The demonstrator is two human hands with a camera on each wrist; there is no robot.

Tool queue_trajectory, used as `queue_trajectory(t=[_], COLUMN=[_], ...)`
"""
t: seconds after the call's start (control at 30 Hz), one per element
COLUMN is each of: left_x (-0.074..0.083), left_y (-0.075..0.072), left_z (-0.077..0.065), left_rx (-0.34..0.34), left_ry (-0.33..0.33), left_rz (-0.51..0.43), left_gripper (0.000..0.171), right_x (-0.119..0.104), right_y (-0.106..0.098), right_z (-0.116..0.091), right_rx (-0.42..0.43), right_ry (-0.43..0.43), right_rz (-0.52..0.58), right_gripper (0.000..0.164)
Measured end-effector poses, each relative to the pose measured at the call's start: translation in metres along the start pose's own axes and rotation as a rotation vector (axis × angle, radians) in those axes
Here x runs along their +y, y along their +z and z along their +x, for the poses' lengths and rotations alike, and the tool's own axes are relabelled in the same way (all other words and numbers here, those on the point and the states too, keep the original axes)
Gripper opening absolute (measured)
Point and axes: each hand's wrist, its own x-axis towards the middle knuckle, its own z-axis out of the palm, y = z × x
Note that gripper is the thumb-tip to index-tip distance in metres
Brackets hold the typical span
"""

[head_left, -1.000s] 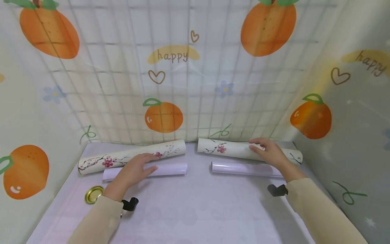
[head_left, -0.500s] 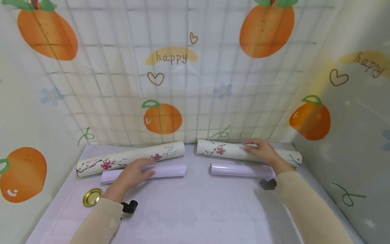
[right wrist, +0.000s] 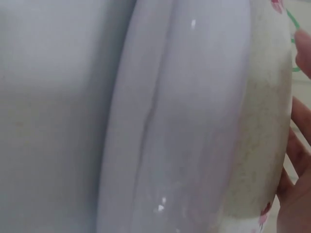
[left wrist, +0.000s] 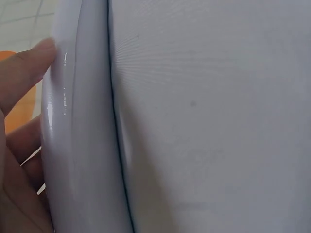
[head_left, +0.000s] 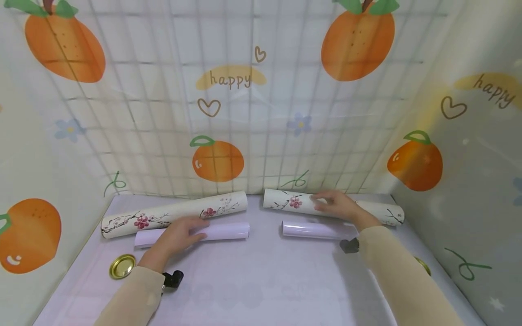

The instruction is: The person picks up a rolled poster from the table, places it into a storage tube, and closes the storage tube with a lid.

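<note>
In the head view my left hand [head_left: 179, 235] lies over a glossy lilac paper roll [head_left: 228, 231], fingers loosely bent and apart from the thumb. The left wrist view shows the thumb [left wrist: 36, 60] right at the edge of this lilac roll [left wrist: 80, 145], other fingers beyond it. On the right, my right hand [head_left: 338, 206] is over a white roll with plum blossoms [head_left: 281, 199], thumb and fingers spread. A second lilac roll [head_left: 314, 229] lies in front of it. The right wrist view has the fingers [right wrist: 300, 145] beside the blossom roll [right wrist: 265, 111].
Another blossom-patterned roll [head_left: 163, 216] lies behind the left lilac roll. A gold round lid [head_left: 122, 266] sits by the left sleeve, and a second gold lid [head_left: 424, 266] is partly hidden by the right sleeve. Printed cloth walls [head_left: 277, 149] enclose the table [head_left: 253, 280].
My right hand has moved left along the blossom roll, and the right forearm with it, uncovering part of a gold lid. My left hand has stayed nearly in place; the rolls lie as before.
</note>
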Motion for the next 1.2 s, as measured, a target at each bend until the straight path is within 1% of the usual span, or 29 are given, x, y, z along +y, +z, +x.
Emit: queue_trajectory(t=[0.13,0.23,0.33,0.47,0.57,0.77,0.87,1.0,1.2], left_x=[0.000,0.000,0.001,0.002,0.002,0.002,0.003,0.004,0.007], left_y=[0.002,0.002,0.002,0.002,0.002,0.001,0.000,-0.002,-0.007], left_z=[0.001,0.002,0.003,0.003,0.004,0.001,-0.001,-0.003,-0.006], left_rx=[-0.015,-0.024,-0.028,-0.039,-0.054,-0.057,-0.050,-0.041,-0.041], left_ry=[-0.026,-0.056,-0.060,-0.049,-0.066,-0.089,-0.092,-0.090,-0.114], left_rz=[-0.022,-0.026,-0.018,-0.013,-0.025,0.011,0.027,0.027,0.044], left_gripper=[0.034,0.033,0.033,0.034,0.036,0.038,0.038,0.037,0.039], right_x=[0.001,-0.001,-0.001,0.000,0.002,0.003,0.002,0.002,-0.001], right_y=[0.002,0.004,0.006,0.012,0.015,0.019,0.020,0.019,0.013], right_z=[0.001,0.003,0.006,0.010,0.012,0.015,0.017,0.018,0.017], right_rx=[0.008,0.014,0.000,-0.033,-0.045,-0.064,-0.072,-0.086,-0.108], right_ry=[-0.062,-0.078,-0.059,0.001,0.023,0.001,0.008,0.023,0.038], right_rz=[-0.071,-0.128,-0.136,-0.089,-0.088,-0.161,-0.181,-0.177,-0.142], right_gripper=[0.038,0.038,0.040,0.047,0.053,0.063,0.066,0.068,0.069])
